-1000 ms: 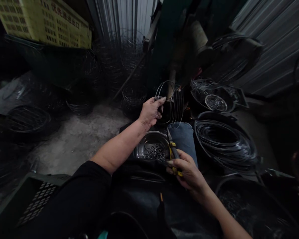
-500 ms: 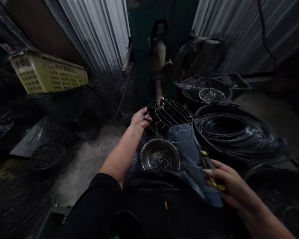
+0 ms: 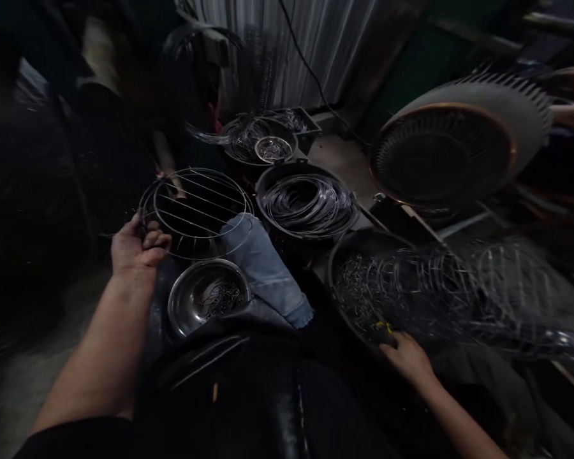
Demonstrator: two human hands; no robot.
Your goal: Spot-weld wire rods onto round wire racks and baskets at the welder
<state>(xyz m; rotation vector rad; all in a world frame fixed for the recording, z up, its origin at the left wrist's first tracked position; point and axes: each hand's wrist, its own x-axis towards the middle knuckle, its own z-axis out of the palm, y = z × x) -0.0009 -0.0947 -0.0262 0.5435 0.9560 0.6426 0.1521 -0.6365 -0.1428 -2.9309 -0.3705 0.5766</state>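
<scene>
My left hand (image 3: 136, 245) is closed on the rim of a round wire rack (image 3: 196, 210), which lies nearly flat over my knee in blue denim (image 3: 263, 268). Below the rack sits a steel bowl (image 3: 208, 296) with several small wire pieces in it. My right hand (image 3: 406, 357) is low on the right, fingers curled round yellow-handled pliers (image 3: 382, 328), of which only a bit shows. It rests at the near rim of a dark basin (image 3: 354, 287) holding a blurred stack of wire parts.
A black basin with coiled wire (image 3: 309, 204) stands past my knee. Further back is another basin with wire and a small bowl (image 3: 272, 148). A round fan-like grille (image 3: 444, 150) tilts at the right. Another person's arm (image 3: 571, 115) shows at the far right edge. A dark apron covers my lap.
The view has swung right. The wire rack went from upright to lying flat in my left hand. My right hand with the pliers moved right and down to the basin of wire parts.
</scene>
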